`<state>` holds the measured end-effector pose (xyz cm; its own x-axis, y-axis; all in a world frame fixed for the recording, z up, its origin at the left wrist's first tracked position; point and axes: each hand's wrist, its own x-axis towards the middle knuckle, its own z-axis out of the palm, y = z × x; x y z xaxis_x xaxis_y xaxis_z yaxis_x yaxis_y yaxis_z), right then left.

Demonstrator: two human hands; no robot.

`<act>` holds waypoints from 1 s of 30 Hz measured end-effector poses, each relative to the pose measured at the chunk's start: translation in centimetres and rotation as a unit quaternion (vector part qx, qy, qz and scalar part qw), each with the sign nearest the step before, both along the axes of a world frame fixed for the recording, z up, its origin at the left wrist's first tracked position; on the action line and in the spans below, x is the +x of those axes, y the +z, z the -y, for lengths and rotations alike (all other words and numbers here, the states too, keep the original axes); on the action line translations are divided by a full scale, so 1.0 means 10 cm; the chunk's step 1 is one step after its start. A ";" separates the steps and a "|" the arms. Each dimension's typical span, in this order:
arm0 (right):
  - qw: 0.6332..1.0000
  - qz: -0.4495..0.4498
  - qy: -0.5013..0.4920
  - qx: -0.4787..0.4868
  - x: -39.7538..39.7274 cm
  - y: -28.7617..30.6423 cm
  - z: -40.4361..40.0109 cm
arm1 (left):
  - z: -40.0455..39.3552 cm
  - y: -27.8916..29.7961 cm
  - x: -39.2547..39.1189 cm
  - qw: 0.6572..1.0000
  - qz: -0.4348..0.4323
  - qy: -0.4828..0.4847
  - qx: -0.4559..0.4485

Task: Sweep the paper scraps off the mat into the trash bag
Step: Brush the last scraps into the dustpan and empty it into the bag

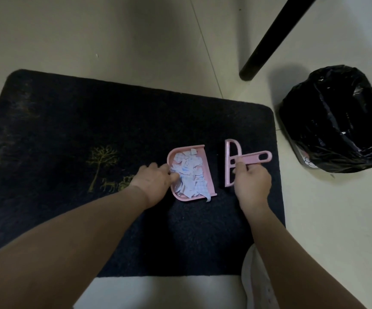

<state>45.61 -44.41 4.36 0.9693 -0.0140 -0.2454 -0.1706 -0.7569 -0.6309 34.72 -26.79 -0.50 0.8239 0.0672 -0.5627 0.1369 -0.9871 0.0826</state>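
Observation:
A small pink dustpan (206, 166) lies on the dark mat (91, 134), filled with several white and blue paper scraps (189, 175). My left hand (152, 180) grips the dustpan's rounded left rim, thumb among the scraps. Right of it lies a pink hand brush (230, 162) with black bristles facing the pan. My right hand (253, 181) pinches the brush where the handle meets the head. One scrap hangs over the pan's near lip. The black trash bag (338, 117) stands open on the floor, right of the mat.
A black furniture leg (267, 41) slants down to the floor behind the mat's far right corner. Pale tiled floor (113, 41) surrounds the mat. A white shoe (256, 284) shows at the mat's near right edge.

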 end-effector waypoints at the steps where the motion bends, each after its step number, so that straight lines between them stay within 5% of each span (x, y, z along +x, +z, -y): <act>1: 1.000 0.009 -0.007 -0.004 0.02 0.01 0.01 | 0.00 0.00 0.00 1.000 0.001 0.000 0.001; 9: 0.995 -0.002 0.043 -0.094 -0.02 -0.09 -0.03 | 0.01 -0.01 0.01 1.000 0.000 0.005 0.003; 18: 0.997 -0.013 0.081 0.006 0.10 0.16 -0.14 | -0.02 0.05 -0.05 0.998 0.014 0.046 -0.036; 30: 0.981 0.030 0.181 0.066 0.82 1.21 -0.46 | -0.28 1.01 0.61 0.993 0.104 0.048 0.006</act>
